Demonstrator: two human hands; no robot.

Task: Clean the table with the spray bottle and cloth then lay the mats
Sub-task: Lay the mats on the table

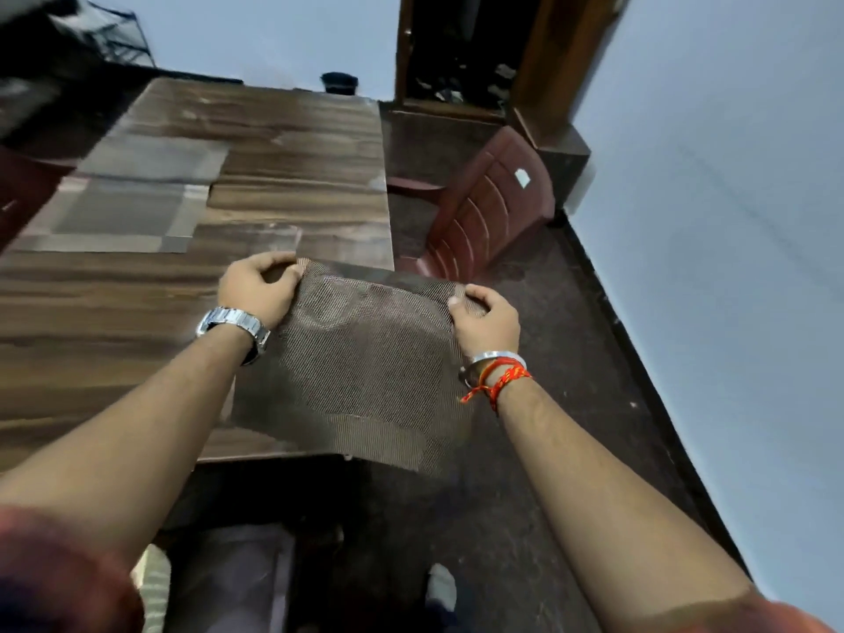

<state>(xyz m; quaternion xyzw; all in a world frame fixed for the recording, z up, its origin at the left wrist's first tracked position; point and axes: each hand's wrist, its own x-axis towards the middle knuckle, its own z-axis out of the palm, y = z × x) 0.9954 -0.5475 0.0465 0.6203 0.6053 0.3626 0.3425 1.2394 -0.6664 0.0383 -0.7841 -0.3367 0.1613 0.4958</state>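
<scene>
Hands grip one woven mat (361, 358) by its far corners: the left hand (255, 285) pinches the far-left corner with its fingers curled over the edge, and the right hand (486, 319) pinches the far-right corner the same way. A metal watch (235, 328) sits on the left wrist; a silver bangle (495, 360) and an orange thread (500, 381) circle the right. The mat hangs slack over the near right corner of the wooden bench (137, 322), part of it past the bench's edge above the dark floor (548, 450). Two more mats (132, 198) lie flat, overlapping, on the far left of the bench. A reddish chair (484, 207) stands beside the bench's right side.
</scene>
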